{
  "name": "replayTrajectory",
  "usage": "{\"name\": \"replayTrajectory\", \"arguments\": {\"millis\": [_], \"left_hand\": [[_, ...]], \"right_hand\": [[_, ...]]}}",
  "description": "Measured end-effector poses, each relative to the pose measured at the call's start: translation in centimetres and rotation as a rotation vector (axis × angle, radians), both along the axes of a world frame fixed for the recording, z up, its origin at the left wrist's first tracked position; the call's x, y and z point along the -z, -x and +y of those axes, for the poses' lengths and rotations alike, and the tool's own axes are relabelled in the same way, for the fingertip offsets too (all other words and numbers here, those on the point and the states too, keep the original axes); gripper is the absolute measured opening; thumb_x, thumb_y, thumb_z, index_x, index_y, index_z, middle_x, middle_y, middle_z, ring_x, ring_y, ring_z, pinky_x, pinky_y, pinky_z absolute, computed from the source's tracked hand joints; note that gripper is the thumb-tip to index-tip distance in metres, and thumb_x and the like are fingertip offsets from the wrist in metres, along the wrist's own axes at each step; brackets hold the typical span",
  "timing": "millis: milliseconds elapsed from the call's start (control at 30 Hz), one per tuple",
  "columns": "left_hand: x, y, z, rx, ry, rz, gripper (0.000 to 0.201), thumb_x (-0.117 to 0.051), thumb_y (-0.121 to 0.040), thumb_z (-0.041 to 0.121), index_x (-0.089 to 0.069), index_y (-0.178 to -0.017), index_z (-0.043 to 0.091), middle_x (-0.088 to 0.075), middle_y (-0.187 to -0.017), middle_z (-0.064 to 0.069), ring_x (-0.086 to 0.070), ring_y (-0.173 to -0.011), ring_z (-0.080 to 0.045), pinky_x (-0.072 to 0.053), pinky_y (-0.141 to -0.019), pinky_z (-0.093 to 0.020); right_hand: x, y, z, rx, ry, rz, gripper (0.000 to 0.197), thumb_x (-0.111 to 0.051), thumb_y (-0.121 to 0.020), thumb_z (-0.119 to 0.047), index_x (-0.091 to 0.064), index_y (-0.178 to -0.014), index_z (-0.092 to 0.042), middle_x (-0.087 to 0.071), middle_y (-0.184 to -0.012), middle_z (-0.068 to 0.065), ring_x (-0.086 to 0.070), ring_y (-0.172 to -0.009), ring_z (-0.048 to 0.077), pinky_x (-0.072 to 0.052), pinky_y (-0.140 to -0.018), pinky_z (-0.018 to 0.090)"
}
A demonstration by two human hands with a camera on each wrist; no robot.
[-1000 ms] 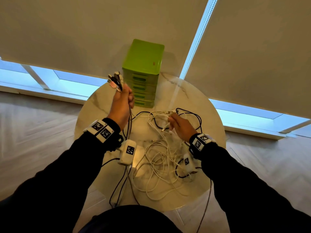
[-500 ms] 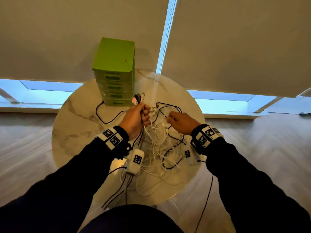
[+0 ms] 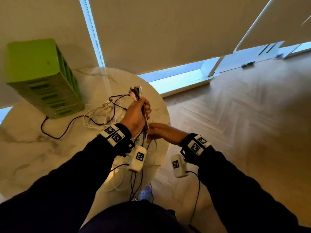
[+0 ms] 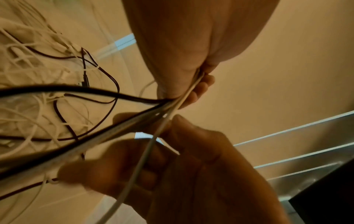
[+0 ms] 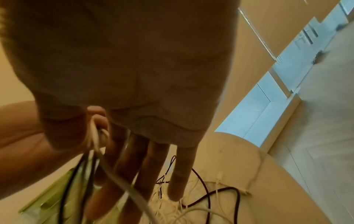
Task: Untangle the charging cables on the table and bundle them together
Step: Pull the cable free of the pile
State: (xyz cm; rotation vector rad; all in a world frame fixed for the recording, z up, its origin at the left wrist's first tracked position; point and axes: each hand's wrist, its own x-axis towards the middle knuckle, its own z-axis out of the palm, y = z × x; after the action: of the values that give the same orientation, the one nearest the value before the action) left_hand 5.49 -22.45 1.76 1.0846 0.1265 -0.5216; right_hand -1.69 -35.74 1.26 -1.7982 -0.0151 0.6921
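Person's mid-gather here, collecting cable ends into 1 bunch. Nearest, the right hand [image 3: 162, 132] sits just below the left with fingers mostly straight, thumb and forefinger seemingly pinching a white cable [image 4: 134, 174]. Just beyond, the left hand [image 3: 137, 113] is a raised fist clamped around the gathered cables, connector plugs [image 3: 136, 93] poking out the top. Farther back, the loose cable tangle [image 3: 101, 115] lies on the round marble table [image 3: 33, 157] by a green drawer unit [image 3: 42, 78]. Next move probably needs that white strand run free.

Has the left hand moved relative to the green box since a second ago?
Yes. The left hand went from beside the green box rightward, toward the table's right edge.
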Motion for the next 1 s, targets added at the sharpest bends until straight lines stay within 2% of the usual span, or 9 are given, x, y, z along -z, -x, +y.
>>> {"name": "replayTrajectory", "arguments": {"millis": [133, 233, 367, 533, 700, 767, 867, 933, 1000], "left_hand": [[0.7, -0.3, -1.4, 0.035, -0.208, -0.133, 0.036, -0.034, -0.110, 0.030, -0.052, -0.082, 0.018, -0.049, -0.062, 0.006, -0.044, -0.058, -0.009, -0.034, -0.056, -0.023], [0.7, -0.4, -1.7, 0.079, -0.438, -0.264, 0.036, -0.031, -0.110, 0.033, -0.052, -0.085, 0.018, -0.052, -0.070, 0.002, -0.047, -0.060, -0.009, -0.036, -0.054, -0.021], [1.3, -0.5, -1.3, 0.068, -0.557, -0.325, 0.037, -0.029, -0.110, 0.034, -0.051, -0.085, 0.018, -0.053, -0.076, 0.000, -0.045, -0.063, -0.011, -0.036, -0.060, -0.025], [1.8, -0.9, 0.0, 0.068, -0.363, -0.185, 0.036, -0.031, -0.111, 0.032, -0.047, -0.084, 0.015, -0.042, -0.069, 0.000, -0.035, -0.052, -0.009, -0.030, -0.049, -0.021], [0.9, -1.1, 1.8, 0.180, -0.039, -0.072, 0.034, -0.033, -0.110, 0.031, -0.048, -0.085, 0.015, -0.040, -0.063, 0.004, -0.032, -0.054, -0.009, -0.027, -0.048, -0.019], [0.4, -1.0, 2.3, 0.201, 0.024, -0.071, 0.034, -0.033, -0.110, 0.031, -0.048, -0.085, 0.015, -0.039, -0.062, 0.004, -0.032, -0.055, -0.010, -0.026, -0.050, -0.021], [0.3, -1.0, 2.8, 0.218, 0.042, -0.088, 0.034, -0.032, -0.110, 0.030, -0.048, -0.084, 0.015, -0.038, -0.062, 0.003, -0.032, -0.055, -0.010, -0.026, -0.051, -0.021], [0.5, -1.1, 3.0, 0.201, 0.016, -0.097, 0.035, -0.032, -0.110, 0.030, -0.048, -0.084, 0.015, -0.039, -0.062, 0.004, -0.033, -0.055, -0.009, -0.028, -0.051, -0.020], [1.0, -1.3, 3.3, 0.171, -0.068, -0.144, 0.035, -0.033, -0.110, 0.031, -0.048, -0.084, 0.015, -0.041, -0.063, 0.004, -0.035, -0.056, -0.009, -0.031, -0.052, -0.020]], "right_hand": [[-0.6, 1.5, -1.7, 0.000, 0.264, -0.193, 0.027, -0.040, -0.108, -0.034, -0.059, -0.098, -0.017, -0.051, -0.073, -0.002, -0.052, -0.063, 0.009, -0.051, -0.064, 0.027], [-0.9, 1.8, -3.8, 0.101, 0.437, -0.361, 0.026, -0.039, -0.107, -0.038, -0.059, -0.102, -0.022, -0.056, -0.078, -0.017, -0.054, -0.066, -0.004, -0.044, -0.064, 0.015], [-1.5, 1.2, -6.1, 0.160, 0.572, -0.445, 0.027, -0.040, -0.107, -0.037, -0.059, -0.104, -0.019, -0.063, -0.087, -0.009, -0.055, -0.071, 0.002, -0.038, -0.068, 0.027], [-0.9, 0.3, -8.7, 0.139, 0.773, -0.364, 0.033, -0.045, -0.101, -0.052, -0.053, -0.096, -0.021, -0.055, -0.067, -0.006, -0.051, -0.062, 0.014, -0.040, -0.061, 0.029], [5.3, 1.0, -11.8, -0.046, 0.920, 0.083, 0.021, -0.050, -0.100, -0.041, -0.061, -0.107, -0.025, -0.071, -0.108, -0.001, -0.064, -0.103, 0.024, -0.048, -0.091, 0.034], [7.0, 1.4, -10.8, -0.116, 0.916, 0.145, 0.036, -0.058, -0.097, -0.040, -0.053, -0.130, -0.027, -0.059, -0.138, 0.001, -0.057, -0.121, 0.023, -0.043, -0.103, 0.034], [7.3, 0.8, -7.1, -0.111, 0.664, -0.114, 0.072, -0.067, -0.092, -0.034, -0.028, -0.154, -0.031, -0.028, -0.163, 0.001, -0.033, -0.146, 0.020, -0.030, -0.117, 0.037], [6.7, -0.2, -3.9, -0.119, 0.435, -0.228, 0.074, -0.069, -0.093, -0.030, -0.029, -0.155, -0.030, -0.030, -0.161, -0.002, -0.028, -0.145, 0.010, -0.026, -0.117, 0.030], [5.6, -1.2, -1.0, -0.097, 0.305, -0.213, 0.056, -0.066, -0.096, -0.029, -0.043, -0.147, -0.022, -0.052, -0.145, 0.000, -0.046, -0.132, 0.009, -0.036, -0.110, 0.027]]}}
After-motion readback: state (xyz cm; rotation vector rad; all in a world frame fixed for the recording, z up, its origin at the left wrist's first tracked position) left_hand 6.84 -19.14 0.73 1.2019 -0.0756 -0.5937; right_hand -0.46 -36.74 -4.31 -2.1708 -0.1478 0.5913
